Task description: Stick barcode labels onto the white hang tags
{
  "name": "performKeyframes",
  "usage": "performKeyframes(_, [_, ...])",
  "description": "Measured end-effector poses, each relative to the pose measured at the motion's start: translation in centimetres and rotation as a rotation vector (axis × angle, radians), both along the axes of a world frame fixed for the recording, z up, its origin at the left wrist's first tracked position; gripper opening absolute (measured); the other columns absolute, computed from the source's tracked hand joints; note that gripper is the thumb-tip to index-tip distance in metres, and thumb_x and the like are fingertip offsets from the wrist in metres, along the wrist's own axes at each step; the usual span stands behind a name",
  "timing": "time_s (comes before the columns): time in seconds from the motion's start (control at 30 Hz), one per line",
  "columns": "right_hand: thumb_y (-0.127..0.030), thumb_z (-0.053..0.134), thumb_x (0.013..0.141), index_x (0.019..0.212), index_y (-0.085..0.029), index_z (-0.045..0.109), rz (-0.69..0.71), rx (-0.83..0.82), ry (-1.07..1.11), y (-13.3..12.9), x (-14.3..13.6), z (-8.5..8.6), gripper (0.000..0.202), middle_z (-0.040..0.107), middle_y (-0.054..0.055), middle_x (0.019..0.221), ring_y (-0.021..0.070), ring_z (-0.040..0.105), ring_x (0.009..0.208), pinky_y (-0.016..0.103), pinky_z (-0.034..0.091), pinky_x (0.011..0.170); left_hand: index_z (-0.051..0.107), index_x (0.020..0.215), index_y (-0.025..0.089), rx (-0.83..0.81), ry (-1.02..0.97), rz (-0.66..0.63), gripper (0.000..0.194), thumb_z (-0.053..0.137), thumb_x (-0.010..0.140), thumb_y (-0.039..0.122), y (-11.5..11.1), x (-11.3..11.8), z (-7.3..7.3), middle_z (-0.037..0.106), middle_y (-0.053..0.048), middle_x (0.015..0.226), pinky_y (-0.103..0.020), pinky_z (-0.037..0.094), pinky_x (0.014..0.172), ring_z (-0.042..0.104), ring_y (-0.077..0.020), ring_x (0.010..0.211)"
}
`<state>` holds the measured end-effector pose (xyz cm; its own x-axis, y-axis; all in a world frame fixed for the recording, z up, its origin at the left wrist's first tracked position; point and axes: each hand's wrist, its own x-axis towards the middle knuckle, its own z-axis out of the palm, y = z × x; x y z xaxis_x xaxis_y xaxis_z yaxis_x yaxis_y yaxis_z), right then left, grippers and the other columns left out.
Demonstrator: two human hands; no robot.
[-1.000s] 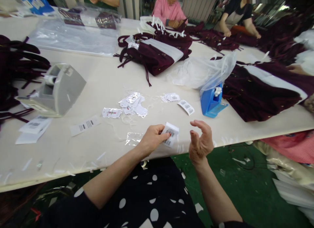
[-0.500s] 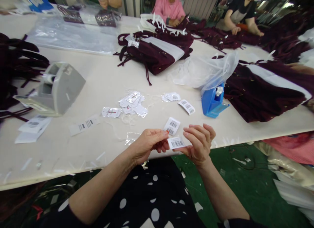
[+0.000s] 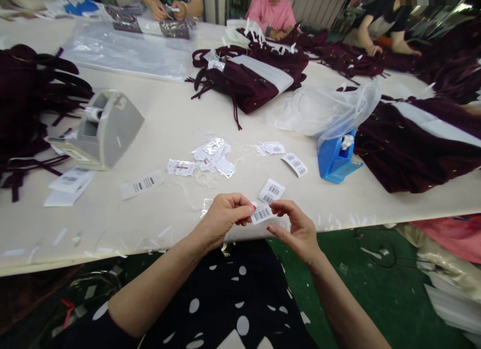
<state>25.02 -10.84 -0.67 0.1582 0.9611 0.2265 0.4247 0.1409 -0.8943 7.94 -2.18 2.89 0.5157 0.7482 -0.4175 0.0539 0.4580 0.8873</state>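
Observation:
My left hand (image 3: 226, 216) pinches the left end of a small white barcode label (image 3: 262, 214) above the table's front edge. Just right of the label, my right hand (image 3: 296, 230) has its thumb and fingers apart with nothing between them. A barcode sticker sheet (image 3: 271, 191) lies just beyond the label, and a curved sticker strip (image 3: 294, 164) farther back. Left of these is a pile of white tags (image 3: 214, 156), with a single tag (image 3: 182, 167) beside it. A smaller tag stack (image 3: 270, 148) lies to the pile's right.
A grey tape dispenser (image 3: 122, 126) stands at the left, a blue one (image 3: 332, 161) at the right under clear plastic (image 3: 323, 108). Dark maroon bags (image 3: 255, 83) lie farther back and at both sides. Several people work across the table (image 3: 158, 113).
My right hand has come off the label, and its fingers have curled down. The label stays in my left hand, now more tilted. The whole scene has shifted slightly right in view.

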Motion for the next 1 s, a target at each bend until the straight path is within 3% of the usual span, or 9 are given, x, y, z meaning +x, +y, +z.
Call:
performKeyframes(0.13, [-0.033,0.060,0.077,0.092,-0.019,0.062,-0.166,-0.179,0.412,-0.4,-1.9,-0.7,0.021,0.064,0.003,0.077,0.0139,0.056,0.068,0.028,0.045,0.062,0.058,0.059,0.012,0.017,0.009,0.012,0.015,0.063,0.063,0.026,0.2,-0.6,-0.2,0.057,0.001,0.050,-0.020,0.036,0.050,0.046,-0.0068,0.046])
performKeyframes(0.23, [-0.036,0.056,0.079,0.081,-0.017,0.064,-0.187,-0.224,0.577,-0.1,-2.9,-0.6,0.021,0.060,0.001,0.062,0.0110,0.051,0.057,0.024,0.039,0.052,0.056,0.058,0.013,0.054,0.029,-0.023,0.018,0.059,0.067,0.028,0.2,-0.9,-0.3,0.056,0.001,0.050,-0.020,0.036,0.051,0.046,-0.0070,0.047])
performKeyframes(0.33, [-0.038,0.059,0.076,0.076,-0.015,0.064,-0.185,-0.245,0.614,0.2,-3.2,-0.2,0.024,0.055,-0.001,0.055,0.0095,0.047,0.051,0.023,0.037,0.048,0.055,0.055,0.014,0.120,0.096,-0.075,0.022,0.056,0.069,0.031,0.0,-1.0,-0.4,0.054,0.002,0.049,-0.020,0.037,0.051,0.046,-0.0077,0.047])
performKeyframes(0.5, [-0.036,0.066,0.069,0.073,-0.016,0.062,-0.197,-0.291,0.476,0.5,-3.4,-0.5,0.021,0.052,-0.003,0.053,0.0074,0.043,0.048,0.021,0.034,0.045,0.057,0.056,0.015,0.246,0.215,-0.167,0.026,0.051,0.073,0.034,0.0,-1.3,-0.8,0.055,0.001,0.051,-0.021,0.039,0.051,0.049,-0.0098,0.049])
performKeyframes(0.6, [-0.038,0.066,0.068,0.072,-0.016,0.062,-0.316,-0.227,0.459,0.9,-3.2,-1.4,0.022,0.051,-0.004,0.052,0.0073,0.042,0.047,0.021,0.034,0.045,0.066,0.078,0.016,0.510,0.414,-0.095,0.023,0.051,0.076,0.034,0.5,-2.3,-1.3,0.061,0.000,0.060,-0.023,0.041,0.058,0.054,-0.0124,0.056])
performKeyframes(0.7, [-0.039,0.067,0.067,0.071,-0.017,0.061,-0.412,-0.202,0.496,1.5,-2.7,-2.2,0.024,0.049,-0.005,0.051,0.0073,0.042,0.046,0.020,0.033,0.043,0.063,0.101,0.018,0.775,0.568,-0.003,0.028,0.049,0.080,0.028,1.2,-3.5,-2.2,0.065,-0.001,0.072,-0.024,0.043,0.066,0.058,-0.0140,0.067])
performKeyframes(0.77, [-0.039,0.067,0.066,0.071,-0.016,0.061,-0.382,-0.249,0.487,1.8,-2.5,-2.5,0.025,0.049,-0.005,0.050,0.0069,0.041,0.045,0.020,0.032,0.042,0.062,0.103,0.018,0.986,0.579,-0.084,0.027,0.045,0.082,0.024,1.4,-4.2,-3.2,0.066,-0.004,0.084,-0.026,0.044,0.072,0.058,-0.0155,0.077])
performKeyframes(0.87, [-0.039,0.066,0.068,0.071,-0.015,0.061,-0.295,-0.330,0.430,2.1,-2.6,-2.7,0.025,0.050,-0.005,0.050,0.0066,0.040,0.044,0.020,0.031,0.043,0.062,0.098,0.017,1.329,0.533,-0.320,0.025,0.042,0.085,0.018,1.3,-4.7,-5.1,0.065,-0.008,0.097,-0.030,0.043,0.077,0.055,-0.0174,0.087])
performKeyframes(1.0, [-0.039,0.063,0.070,0.071,-0.016,0.060,-0.248,-0.360,0.330,2.8,-3.2,-2.8,0.023,0.051,-0.005,0.051,0.0079,0.042,0.046,0.021,0.031,0.044,0.062,0.095,0.017,1.552,0.581,-0.460,0.025,0.039,0.086,0.016,0.9,-4.8,-7.1,0.064,-0.009,0.101,-0.032,0.041,0.075,0.053,-0.0180,0.085])
